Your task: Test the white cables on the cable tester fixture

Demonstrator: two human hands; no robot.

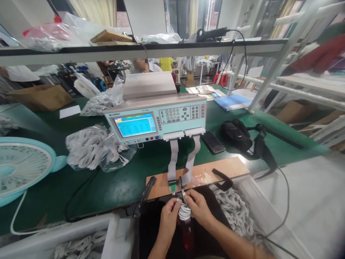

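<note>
Holds a coiled white cable [184, 213] low in front of the tester [159, 120], between both hands. Closes left hand [168, 212] thumb and forefinger on a pale part of it, mostly hidden by the fingertips. Pinches a plug [183, 193] with right hand [198, 205] fingers, close at the near end of the tester's right ribbon cable [192, 158]; cannot tell whether joined. Also in front of the tester, has a green circuit board [173, 187] on the left ribbon cable [174, 154], and a wooden board [205, 176] along the near edge of the green bench [147, 156]. Nearer than the tester, has a white bin [110, 230] of cables to its left and loose cables [237, 212] to its right. Beside the tester on the bench, has bagged cables [88, 145] and a fan [24, 165] leftward, a phone [212, 142] and black bag [235, 133] rightward. Behind the tester to the right, has a blue folder [233, 102]; above and behind it, a shelf [188, 49]. Beyond the tester, shows a person [154, 67] and farther off, pale curtains [94, 12].
</note>
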